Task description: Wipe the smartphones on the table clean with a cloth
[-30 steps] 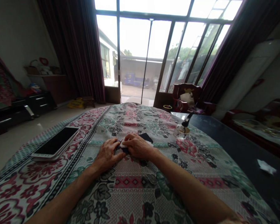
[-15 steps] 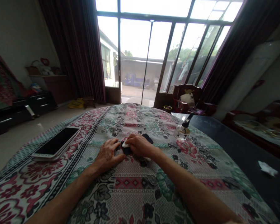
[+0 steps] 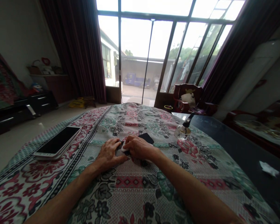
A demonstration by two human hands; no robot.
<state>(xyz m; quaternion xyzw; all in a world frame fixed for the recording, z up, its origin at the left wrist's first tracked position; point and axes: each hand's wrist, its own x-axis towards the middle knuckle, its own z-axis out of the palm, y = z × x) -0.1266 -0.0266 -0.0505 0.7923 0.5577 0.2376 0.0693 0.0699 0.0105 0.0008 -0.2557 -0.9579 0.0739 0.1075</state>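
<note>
A dark, flat, phone-shaped slab [image 3: 146,137], apparently a phone, lies on the patterned tablecloth [image 3: 130,194], its middle covered by my right hand. My left hand [image 3: 109,152] rests at its near left end, thumb and fingers bracketing it. Pinched in the fingers of my right hand [image 3: 140,147] is a small white wad, like tissue [image 3: 123,147], pressed on the slab's left part. A clear glass bottle with a black pump top [image 3: 183,132] stands beyond my right hand. At the left lie a white-framed phone or tablet [image 3: 58,141] and another flat thing beneath it.
A dark tabletop [image 3: 226,146] adjoins on the right, with a crumpled white tissue [image 3: 268,168] on it. Past the table's far edge are a wooden chair [image 3: 186,93], a yellow bag [image 3: 76,103] on the floor and glass doors [image 3: 140,62].
My right hand and the white wad have shifted slightly down and toward my left hand, along the dark slab. My left hand stays almost in place; its thumb reaches a little farther right.
</note>
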